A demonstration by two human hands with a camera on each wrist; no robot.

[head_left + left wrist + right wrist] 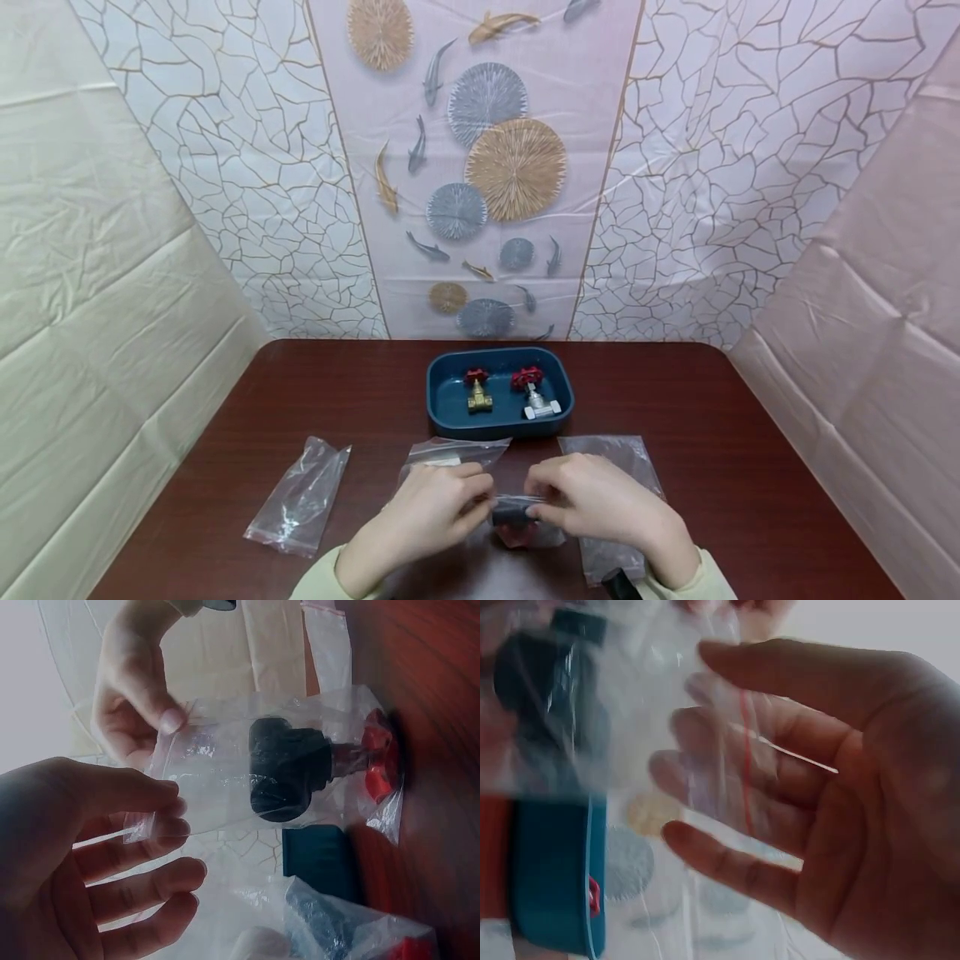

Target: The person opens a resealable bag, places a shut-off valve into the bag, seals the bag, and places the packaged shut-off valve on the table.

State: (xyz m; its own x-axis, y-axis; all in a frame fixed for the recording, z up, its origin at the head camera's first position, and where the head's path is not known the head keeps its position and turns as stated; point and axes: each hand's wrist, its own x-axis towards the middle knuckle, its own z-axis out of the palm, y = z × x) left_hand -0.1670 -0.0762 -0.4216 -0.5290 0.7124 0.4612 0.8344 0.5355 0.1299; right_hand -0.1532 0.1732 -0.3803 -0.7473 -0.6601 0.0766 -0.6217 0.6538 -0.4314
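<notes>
A clear zip bag (214,761) stands upright between my two hands. Inside it is a black valve (289,765) with its red handwheel (382,757) at the bottom, close over the table. My left hand (442,500) pinches one corner of the bag's mouth between thumb and index finger, its other fingers loosely bent. On the opposite corner, my right hand (592,496) has its thumb over the bag's top edge and its fingers behind the film. A red line (745,765) runs along the mouth in the right wrist view.
Beyond the hands, a blue tray (435,392) holds a brass valve (478,398) and a silver valve (538,404), both with red handwheels. One flat clear bag (300,500) lies at left, another (618,467) beneath my right arm. Behind my left hand is a further bag (480,450).
</notes>
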